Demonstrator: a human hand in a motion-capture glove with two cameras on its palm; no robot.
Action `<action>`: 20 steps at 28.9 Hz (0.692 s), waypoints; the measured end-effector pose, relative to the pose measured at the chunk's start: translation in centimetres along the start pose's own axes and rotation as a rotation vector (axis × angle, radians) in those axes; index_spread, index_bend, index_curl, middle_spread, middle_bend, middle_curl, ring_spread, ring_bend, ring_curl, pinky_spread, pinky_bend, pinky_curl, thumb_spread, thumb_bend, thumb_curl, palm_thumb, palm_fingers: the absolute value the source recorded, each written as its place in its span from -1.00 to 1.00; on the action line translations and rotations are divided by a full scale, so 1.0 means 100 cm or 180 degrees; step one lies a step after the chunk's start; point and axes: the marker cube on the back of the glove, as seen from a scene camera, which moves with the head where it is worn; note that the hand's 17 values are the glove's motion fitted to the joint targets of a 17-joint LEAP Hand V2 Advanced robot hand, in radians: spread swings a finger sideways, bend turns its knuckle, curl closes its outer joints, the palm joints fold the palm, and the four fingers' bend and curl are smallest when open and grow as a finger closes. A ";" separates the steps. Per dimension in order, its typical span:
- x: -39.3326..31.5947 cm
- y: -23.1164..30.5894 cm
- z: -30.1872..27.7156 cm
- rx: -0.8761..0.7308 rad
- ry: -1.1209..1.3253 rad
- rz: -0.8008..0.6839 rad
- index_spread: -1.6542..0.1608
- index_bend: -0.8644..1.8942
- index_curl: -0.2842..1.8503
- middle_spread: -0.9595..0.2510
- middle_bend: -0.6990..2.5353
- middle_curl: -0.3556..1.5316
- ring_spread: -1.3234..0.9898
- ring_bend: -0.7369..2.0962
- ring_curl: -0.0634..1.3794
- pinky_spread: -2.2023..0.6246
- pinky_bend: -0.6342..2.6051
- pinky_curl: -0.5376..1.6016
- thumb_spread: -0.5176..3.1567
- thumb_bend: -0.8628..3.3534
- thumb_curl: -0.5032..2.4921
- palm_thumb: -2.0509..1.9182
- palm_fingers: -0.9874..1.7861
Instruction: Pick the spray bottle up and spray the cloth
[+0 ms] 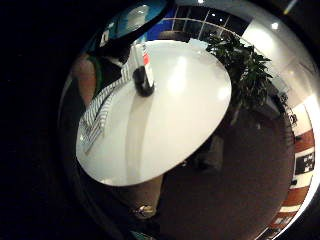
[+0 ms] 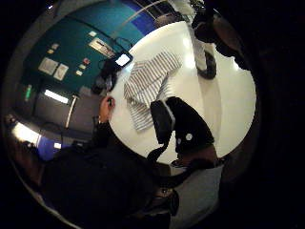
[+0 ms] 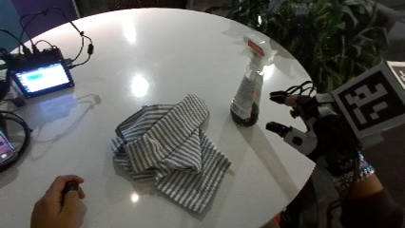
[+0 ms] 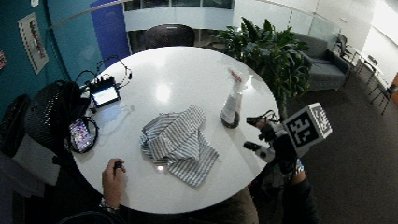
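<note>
Hovering off the table's (image 3: 190,57) right edge, gloved right hand (image 3: 329,137), holding nothing; finger posture cannot be told. Spray bottle (image 3: 248,90): upright just inside that edge, long axis vertical, apart from the hand, tableward. Striped cloth (image 3: 171,147): crumpled beyond the bottle, mid-table.

Glossy white table (image 3: 164,57), soft striped cloth (image 3: 168,149) (woven), clear plastic spray bottle (image 3: 248,97)

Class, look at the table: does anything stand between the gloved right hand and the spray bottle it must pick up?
Nothing visible does. The black-gloved right hand hovers at the edge of the round white table, with only bare tabletop between it and the upright clear spray bottle with a red label. The striped grey-and-white cloth lies on the bottle's far side from the hand.
</note>
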 end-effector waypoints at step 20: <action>0.036 -0.116 0.052 0.0543 -0.1928 0.1034 0.46 -0.28 -0.45 0.27 -0.39 -0.23 0.00 -0.17 -0.44 0.58 -0.52 -0.24 -0.16 -0.56 -0.44 0.42 0.44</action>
